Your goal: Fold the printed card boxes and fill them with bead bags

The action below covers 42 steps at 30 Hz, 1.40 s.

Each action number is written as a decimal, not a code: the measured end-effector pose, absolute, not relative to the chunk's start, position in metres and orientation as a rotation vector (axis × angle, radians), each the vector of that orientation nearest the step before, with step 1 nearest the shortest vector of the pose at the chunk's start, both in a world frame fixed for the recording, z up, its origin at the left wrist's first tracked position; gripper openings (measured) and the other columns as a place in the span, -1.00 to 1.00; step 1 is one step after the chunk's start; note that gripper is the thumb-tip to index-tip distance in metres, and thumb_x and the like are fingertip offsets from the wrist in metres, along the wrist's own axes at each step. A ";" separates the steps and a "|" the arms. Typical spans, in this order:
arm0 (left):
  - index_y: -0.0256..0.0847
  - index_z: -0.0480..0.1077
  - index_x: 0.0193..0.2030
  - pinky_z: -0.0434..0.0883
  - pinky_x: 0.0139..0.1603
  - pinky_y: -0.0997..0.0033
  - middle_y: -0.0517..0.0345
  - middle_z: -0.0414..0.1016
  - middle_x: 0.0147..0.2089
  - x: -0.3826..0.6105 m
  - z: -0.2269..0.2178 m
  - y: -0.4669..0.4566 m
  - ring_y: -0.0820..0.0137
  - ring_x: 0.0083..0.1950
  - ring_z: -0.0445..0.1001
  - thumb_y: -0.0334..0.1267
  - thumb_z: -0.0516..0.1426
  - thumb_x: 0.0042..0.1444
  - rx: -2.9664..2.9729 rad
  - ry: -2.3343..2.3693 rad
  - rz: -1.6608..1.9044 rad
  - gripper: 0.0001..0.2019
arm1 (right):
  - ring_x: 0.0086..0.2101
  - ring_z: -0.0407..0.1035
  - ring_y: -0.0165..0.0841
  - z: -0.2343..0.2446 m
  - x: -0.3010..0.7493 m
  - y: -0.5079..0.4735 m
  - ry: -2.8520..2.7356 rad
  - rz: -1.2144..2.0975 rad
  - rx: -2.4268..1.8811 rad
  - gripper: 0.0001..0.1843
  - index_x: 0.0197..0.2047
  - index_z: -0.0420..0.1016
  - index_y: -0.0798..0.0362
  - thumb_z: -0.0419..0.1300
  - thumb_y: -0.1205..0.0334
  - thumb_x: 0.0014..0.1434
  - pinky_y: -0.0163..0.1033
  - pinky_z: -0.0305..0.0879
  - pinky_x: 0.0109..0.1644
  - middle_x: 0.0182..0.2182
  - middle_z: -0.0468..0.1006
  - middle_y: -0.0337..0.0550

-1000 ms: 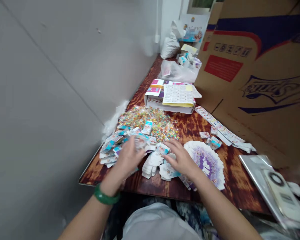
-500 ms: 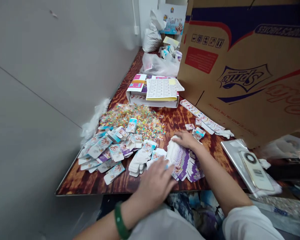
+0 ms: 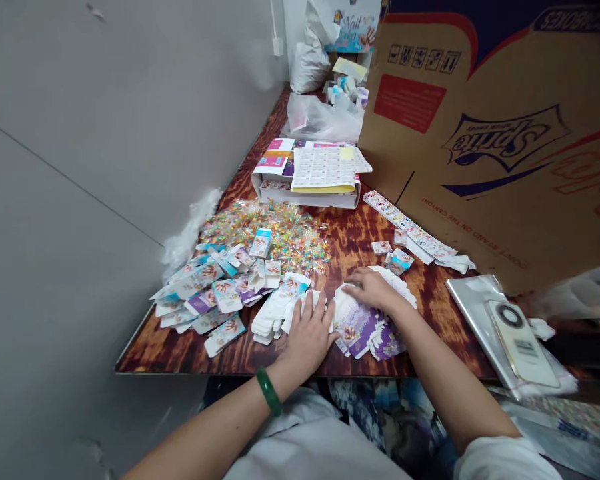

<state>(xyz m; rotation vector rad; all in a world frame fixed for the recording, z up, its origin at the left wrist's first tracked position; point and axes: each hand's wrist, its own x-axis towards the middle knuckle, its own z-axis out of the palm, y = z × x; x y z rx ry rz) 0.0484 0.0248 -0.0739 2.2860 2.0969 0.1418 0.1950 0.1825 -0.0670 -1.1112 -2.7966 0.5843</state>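
Observation:
My left hand (image 3: 309, 333), with a green bangle on its wrist, lies flat with fingers spread on white flat-packed card boxes (image 3: 275, 313) near the table's front edge. My right hand (image 3: 373, 288) rests fingers-down on a fanned stack of purple-and-white printed cards (image 3: 367, 327) just to the right. A heap of small blue and white packets (image 3: 205, 293) spreads to the left. Behind it lies a pile of small colourful sachets (image 3: 275, 230).
The wooden table (image 3: 350, 240) runs along a grey wall. An open white box with printed sheets (image 3: 313, 177) sits farther back, plastic bags (image 3: 320, 117) beyond. A large cardboard carton (image 3: 505, 133) stands at the right. A phone in plastic (image 3: 517, 340) lies front right.
My left hand has moved from the left packet heap to the white boxes beside the card stack. My right hand stays on the fanned cards, which are now more gathered.

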 end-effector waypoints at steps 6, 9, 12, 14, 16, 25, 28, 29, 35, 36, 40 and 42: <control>-0.05 0.04 0.28 0.10 0.19 0.00 -0.04 0.05 0.32 0.045 -0.073 0.021 0.01 0.31 -0.01 0.08 -0.02 0.12 2.272 2.166 0.178 -0.40 | -0.03 0.28 -0.18 -0.061 0.193 0.195 -2.654 0.401 -1.504 -0.49 0.02 0.41 0.09 0.03 -0.09 0.16 -0.17 0.10 0.05 -0.06 0.45 0.04; -0.06 0.04 0.28 0.04 0.20 -0.06 -0.05 0.05 0.31 0.046 -0.071 0.020 -0.03 0.31 -0.04 0.20 -0.02 0.05 2.263 2.156 0.231 -0.31 | -0.04 0.28 -0.08 -0.063 0.197 0.201 -2.576 0.343 -1.727 -0.41 0.01 0.41 0.17 0.00 -0.15 0.15 -0.09 0.11 0.01 -0.09 0.44 0.17; -0.08 0.06 0.27 -0.02 0.22 -0.08 -0.07 0.06 0.30 0.047 -0.072 0.021 -0.06 0.31 -0.06 0.27 0.00 -0.03 2.279 2.112 0.244 -0.23 | -0.07 0.29 -0.08 -0.066 0.202 0.198 -2.598 0.365 -1.691 -0.42 -0.10 0.47 0.21 -0.03 -0.15 0.17 -0.08 0.12 -0.01 -0.13 0.45 0.19; -0.08 0.08 0.26 -0.03 0.23 -0.08 -0.06 0.06 0.31 0.047 -0.074 0.021 -0.06 0.31 -0.06 0.27 0.01 -0.03 2.280 2.100 0.232 -0.24 | -0.11 0.31 -0.16 -0.065 0.204 0.192 -2.641 0.407 -1.595 -0.46 -0.17 0.50 0.18 -0.05 -0.12 0.20 -0.15 0.14 -0.03 -0.17 0.47 0.12; -0.07 0.09 0.25 -0.03 0.23 -0.08 -0.06 0.07 0.30 0.046 -0.077 0.022 -0.06 0.31 -0.06 0.24 0.03 -0.03 2.277 2.100 0.220 -0.26 | -0.16 0.35 -0.26 -0.063 0.207 0.185 -2.697 0.472 -1.467 -0.51 -0.23 0.52 0.12 -0.06 -0.08 0.22 -0.26 0.16 -0.06 -0.23 0.51 0.00; -0.07 0.08 0.26 -0.03 0.22 -0.09 -0.09 0.04 0.31 0.045 -0.081 0.023 -0.05 0.32 -0.07 0.23 0.04 -0.02 2.289 2.081 0.220 -0.27 | -0.10 0.29 -0.13 -0.064 0.231 0.183 -2.488 0.248 -1.740 -0.49 -0.16 0.49 0.14 -0.05 -0.10 0.20 -0.11 0.14 -0.03 -0.19 0.48 0.12; -0.07 0.08 0.25 -0.03 0.22 -0.09 -0.08 0.04 0.31 0.045 -0.081 0.023 -0.05 0.32 -0.07 0.23 0.03 -0.01 2.282 2.082 0.220 -0.27 | -0.14 0.33 -0.19 -0.068 0.232 0.179 -2.494 0.489 -1.594 -0.52 -0.22 0.52 0.11 -0.04 -0.09 0.20 -0.16 0.18 -0.05 -0.23 0.50 0.06; -0.07 0.09 0.25 -0.03 0.22 -0.09 -0.07 0.04 0.31 0.045 -0.081 0.023 -0.05 0.32 -0.07 0.23 0.03 -0.01 2.280 2.083 0.220 -0.28 | -0.17 0.35 -0.24 -0.068 0.232 0.178 -2.508 0.583 -1.502 -0.54 -0.23 0.53 0.09 -0.04 -0.07 0.21 -0.20 0.20 -0.06 -0.25 0.51 0.01; -0.06 0.11 0.24 -0.02 0.22 -0.07 -0.06 0.08 0.30 0.046 -0.080 0.023 -0.04 0.31 -0.06 0.24 0.01 -0.01 2.260 2.095 0.211 -0.29 | -0.08 0.34 -0.20 -0.068 0.254 0.181 -2.255 0.620 -1.551 -0.54 -0.10 0.49 0.12 -0.01 -0.03 0.19 -0.14 0.18 0.03 -0.12 0.51 0.04; -0.06 0.11 0.24 -0.02 0.22 -0.07 -0.06 0.08 0.30 0.046 -0.079 0.023 -0.04 0.31 -0.06 0.24 0.01 0.00 2.256 2.095 0.209 -0.29 | -0.08 0.34 -0.16 -0.070 0.260 0.182 -2.212 0.609 -1.595 -0.52 -0.10 0.50 0.16 -0.03 -0.04 0.19 -0.09 0.18 0.03 -0.13 0.51 0.09; -0.07 0.12 0.24 -0.02 0.22 -0.06 -0.05 0.08 0.30 0.046 -0.078 0.023 -0.04 0.31 -0.06 0.24 -0.02 0.01 2.246 2.087 0.210 -0.30 | -0.13 0.39 -0.18 -0.075 0.272 0.179 -2.188 0.690 -1.625 -0.51 -0.16 0.52 0.15 -0.03 -0.06 0.18 -0.11 0.25 -0.02 -0.18 0.54 0.07; -0.08 0.13 0.23 -0.03 0.22 -0.06 -0.07 0.09 0.29 0.046 -0.077 0.024 -0.05 0.31 -0.05 0.26 -0.03 0.01 2.244 2.083 0.212 -0.29 | -0.08 0.37 -0.21 -0.073 0.275 0.172 -2.157 0.700 -1.585 -0.50 -0.05 0.46 0.12 0.01 -0.08 0.15 -0.15 0.25 0.01 -0.09 0.50 0.02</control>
